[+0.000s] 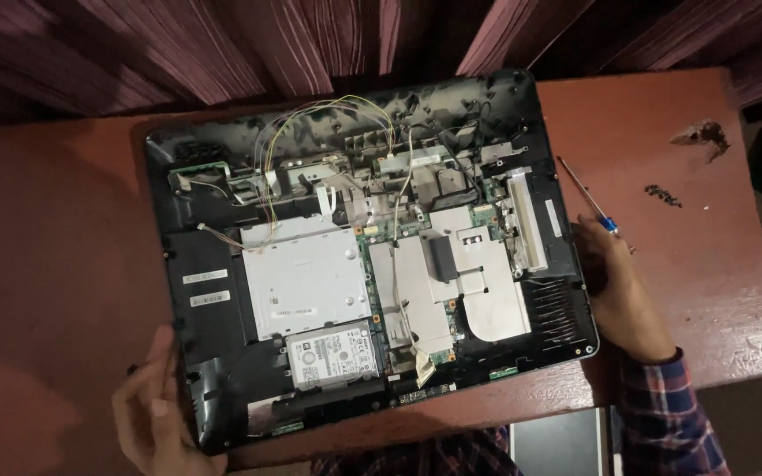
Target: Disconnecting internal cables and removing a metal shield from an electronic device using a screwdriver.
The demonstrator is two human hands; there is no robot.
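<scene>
On the table, largest first:

Table (681, 291): reddish-brown wood, bare to the far left and far right; near right corner scuffed pale; far edge against a dark striped curtain (249, 44).

Computer (363, 256): opened black case lying flat and skewed, back cover off; near right corner close to the table's near edge, near left corner reaching or passing it; far edge almost at the curtain.

Metal plates (306, 278): silver shields filling the case's middle, flat, ringed by black frame.

Drive (337, 353): small silver box seated near the case's near edge, label up.

Wires (328, 123): thin yellow and white strands looped over the far part of the case.

Left hand (156, 410): clamped on the case's near left corner, fingers along the edge.

Right hand (615, 282): pressed to the case's right edge, fingers wrapped on the rim; plaid sleeve (663, 414) behind the wrist.

Screwdriver (588, 198): blue-handled, lying on the table just beyond the right hand, beside the case, not held.

Screws (663, 194): small dark cluster well right of the screwdriver, open wood around it.

Chip (703, 134): small gouge in the wood near the far right.
</scene>
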